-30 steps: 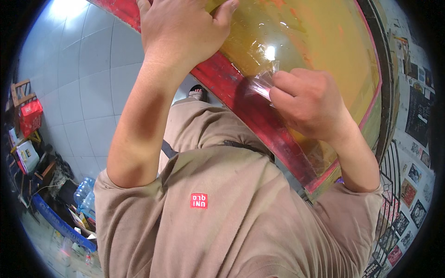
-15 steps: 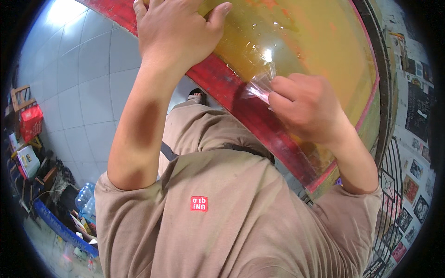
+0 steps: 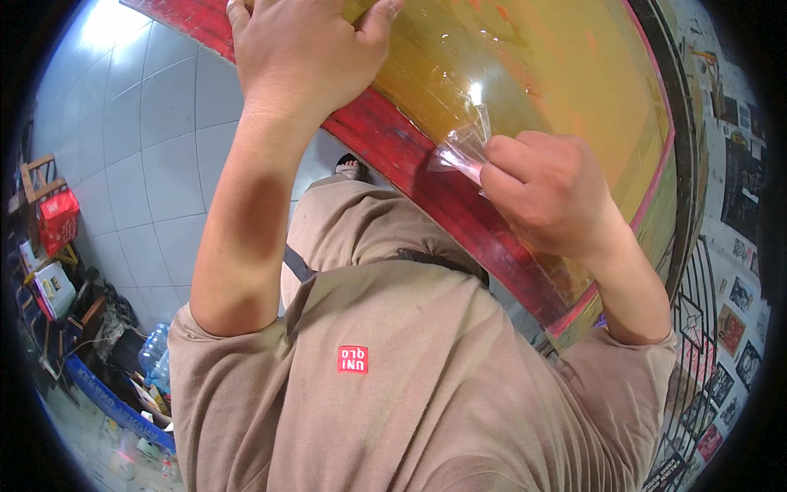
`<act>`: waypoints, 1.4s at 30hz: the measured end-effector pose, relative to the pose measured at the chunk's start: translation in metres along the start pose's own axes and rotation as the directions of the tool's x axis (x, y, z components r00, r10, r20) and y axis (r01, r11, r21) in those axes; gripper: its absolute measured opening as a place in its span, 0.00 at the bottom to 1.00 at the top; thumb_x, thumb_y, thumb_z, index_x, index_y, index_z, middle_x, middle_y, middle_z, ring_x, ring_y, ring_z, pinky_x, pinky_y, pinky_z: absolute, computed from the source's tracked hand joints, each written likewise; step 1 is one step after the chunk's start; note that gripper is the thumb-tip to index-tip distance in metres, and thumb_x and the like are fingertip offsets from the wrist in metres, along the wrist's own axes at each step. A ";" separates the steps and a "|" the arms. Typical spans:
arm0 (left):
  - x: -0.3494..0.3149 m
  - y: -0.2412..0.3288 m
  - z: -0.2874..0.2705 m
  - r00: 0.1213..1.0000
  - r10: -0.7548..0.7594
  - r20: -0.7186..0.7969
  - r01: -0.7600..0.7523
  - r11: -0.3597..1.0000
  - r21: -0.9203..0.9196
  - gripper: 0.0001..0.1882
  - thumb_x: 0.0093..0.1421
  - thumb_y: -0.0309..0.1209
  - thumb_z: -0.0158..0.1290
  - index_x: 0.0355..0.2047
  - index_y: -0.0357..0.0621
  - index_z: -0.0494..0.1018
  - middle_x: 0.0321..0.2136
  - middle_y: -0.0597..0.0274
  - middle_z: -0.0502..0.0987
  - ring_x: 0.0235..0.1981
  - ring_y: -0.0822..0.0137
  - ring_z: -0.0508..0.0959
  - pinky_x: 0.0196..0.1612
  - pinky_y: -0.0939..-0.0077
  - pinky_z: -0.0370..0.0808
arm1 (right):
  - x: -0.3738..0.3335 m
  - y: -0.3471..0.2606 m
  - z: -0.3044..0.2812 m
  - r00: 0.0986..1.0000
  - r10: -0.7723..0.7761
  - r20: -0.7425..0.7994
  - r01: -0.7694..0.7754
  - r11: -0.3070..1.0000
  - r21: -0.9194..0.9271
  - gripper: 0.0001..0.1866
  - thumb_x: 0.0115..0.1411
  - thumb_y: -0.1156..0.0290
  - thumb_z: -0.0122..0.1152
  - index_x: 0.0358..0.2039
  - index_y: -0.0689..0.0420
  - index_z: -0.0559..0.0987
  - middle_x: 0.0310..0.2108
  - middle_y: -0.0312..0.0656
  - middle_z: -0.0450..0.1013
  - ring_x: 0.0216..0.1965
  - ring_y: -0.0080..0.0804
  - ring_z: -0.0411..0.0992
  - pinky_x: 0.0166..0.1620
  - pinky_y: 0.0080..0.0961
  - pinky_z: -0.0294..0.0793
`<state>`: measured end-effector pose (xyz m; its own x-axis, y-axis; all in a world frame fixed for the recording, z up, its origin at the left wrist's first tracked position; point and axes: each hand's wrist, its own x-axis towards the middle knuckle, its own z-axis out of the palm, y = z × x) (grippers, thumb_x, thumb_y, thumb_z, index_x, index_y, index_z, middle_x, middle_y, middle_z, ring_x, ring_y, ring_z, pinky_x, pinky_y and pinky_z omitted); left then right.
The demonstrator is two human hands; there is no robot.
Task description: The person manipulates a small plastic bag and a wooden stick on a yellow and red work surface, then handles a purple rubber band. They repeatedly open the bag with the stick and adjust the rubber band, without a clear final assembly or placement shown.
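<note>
Before me lies a screen printing frame with a red wooden edge (image 3: pixel 402 135) and a shiny yellow mesh (image 3: pixel 574 90). Flat across its near edge rests my left hand (image 3: pixel 310 49), thumb stretched out to the right; some fingertips run off the top of the picture. My right hand (image 3: pixel 545 193) is closed in a fist on crumpled clear tape (image 3: pixel 461 148). From the fist the tape runs, wrinkled and glossy, up to the mesh beside the red edge. Orange smears and wet-looking glints mark the mesh.
A dark curved rim (image 3: pixel 687 164) runs beyond the frame on the right, beside a black metal rack (image 3: pixel 693 344). Pictures (image 3: pixel 730 324) cover the right wall. To the left are a red bag (image 3: pixel 57 220), plastic bottles (image 3: pixel 154 348) and a blue-edged box (image 3: pixel 106 398) on tiled floor.
Both hands keep nearly the same place and hold. My left hand has shifted slightly left and up, while my right fist and the tape have shifted slightly right.
</note>
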<state>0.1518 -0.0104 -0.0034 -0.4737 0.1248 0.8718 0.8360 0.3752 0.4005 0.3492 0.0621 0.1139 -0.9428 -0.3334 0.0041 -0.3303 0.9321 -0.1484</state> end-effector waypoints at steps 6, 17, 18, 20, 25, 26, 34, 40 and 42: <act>-0.019 -0.030 -0.014 0.877 0.135 0.460 -0.325 0.873 0.364 0.25 0.60 0.43 0.49 0.56 0.49 0.69 0.60 0.45 0.61 0.65 0.47 0.54 0.65 0.47 0.48 | -0.005 -0.002 0.001 0.999 0.022 -0.040 -0.023 1.000 -0.015 0.09 0.42 0.73 0.57 0.18 0.56 0.64 0.20 0.38 0.59 0.17 0.32 0.61 0.18 0.29 0.60; 0.025 0.030 -0.058 0.772 -0.183 0.609 -0.075 0.925 0.372 0.25 0.60 0.44 0.48 0.56 0.50 0.68 0.61 0.45 0.60 0.65 0.47 0.54 0.66 0.48 0.47 | -0.011 -0.006 -0.002 0.999 0.050 0.013 -0.049 0.996 -0.068 0.04 0.42 0.70 0.53 0.17 0.52 0.68 0.21 0.35 0.62 0.19 0.29 0.65 0.18 0.26 0.65; -0.001 -0.005 -0.034 0.839 -0.050 0.542 -0.182 0.913 0.366 0.25 0.60 0.44 0.48 0.56 0.50 0.68 0.61 0.45 0.60 0.65 0.47 0.54 0.66 0.48 0.47 | -0.011 -0.007 -0.003 0.999 0.050 0.011 -0.049 0.997 -0.068 0.04 0.42 0.70 0.53 0.17 0.52 0.68 0.21 0.35 0.62 0.19 0.29 0.65 0.18 0.26 0.65; -0.013 -0.022 -0.020 0.878 0.081 0.471 -0.273 0.895 0.354 0.25 0.60 0.44 0.48 0.56 0.50 0.68 0.61 0.45 0.59 0.65 0.47 0.54 0.66 0.48 0.47 | -0.010 -0.007 -0.002 0.999 0.052 -0.006 -0.053 0.997 -0.050 0.06 0.42 0.71 0.55 0.17 0.53 0.66 0.21 0.36 0.60 0.19 0.30 0.64 0.18 0.27 0.63; 0.024 0.029 -0.058 0.771 -0.182 0.610 -0.076 0.925 0.372 0.25 0.61 0.44 0.48 0.56 0.50 0.68 0.61 0.45 0.60 0.65 0.47 0.53 0.66 0.48 0.47 | -0.013 -0.007 0.003 0.997 0.060 -0.052 -0.060 0.998 -0.010 0.12 0.42 0.73 0.58 0.18 0.55 0.62 0.20 0.38 0.58 0.17 0.32 0.62 0.17 0.29 0.60; 0.023 0.028 -0.057 0.775 -0.175 0.608 -0.088 0.922 0.378 0.25 0.61 0.44 0.48 0.56 0.50 0.69 0.61 0.46 0.60 0.65 0.47 0.54 0.66 0.48 0.47 | -0.014 -0.008 0.003 0.997 0.059 -0.050 -0.060 0.998 -0.010 0.12 0.43 0.73 0.59 0.18 0.55 0.62 0.20 0.38 0.58 0.17 0.32 0.62 0.17 0.29 0.60; -0.001 0.007 -0.008 0.996 -0.050 0.080 0.050 0.999 0.008 0.24 0.60 0.42 0.49 0.55 0.49 0.70 0.60 0.45 0.61 0.65 0.47 0.54 0.65 0.48 0.47 | -0.019 -0.013 0.000 0.997 0.066 -0.047 -0.067 0.998 -0.009 0.13 0.44 0.74 0.60 0.18 0.56 0.62 0.20 0.38 0.57 0.17 0.32 0.61 0.18 0.29 0.60; 0.040 0.046 -0.074 0.683 -0.296 0.668 0.056 0.933 0.356 0.23 0.60 0.42 0.50 0.55 0.49 0.70 0.61 0.44 0.60 0.65 0.47 0.54 0.65 0.48 0.47 | -0.022 -0.015 -0.001 0.995 0.079 -0.058 -0.079 0.997 0.002 0.13 0.44 0.74 0.60 0.17 0.56 0.61 0.19 0.38 0.57 0.17 0.32 0.60 0.18 0.29 0.59; 0.041 0.049 -0.075 0.686 -0.300 0.663 0.064 0.932 0.355 0.24 0.60 0.42 0.50 0.55 0.49 0.70 0.61 0.44 0.60 0.65 0.47 0.53 0.66 0.48 0.47 | -0.022 -0.016 -0.003 0.996 0.077 -0.049 -0.076 0.997 0.004 0.14 0.43 0.74 0.60 0.17 0.56 0.61 0.19 0.38 0.57 0.17 0.32 0.60 0.17 0.29 0.59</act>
<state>0.1945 -0.0562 0.0729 -0.7594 0.5817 0.2913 0.6505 0.6844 0.3293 0.3752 0.0552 0.1191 -0.9664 -0.2538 0.0415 -0.2571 0.9543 -0.1523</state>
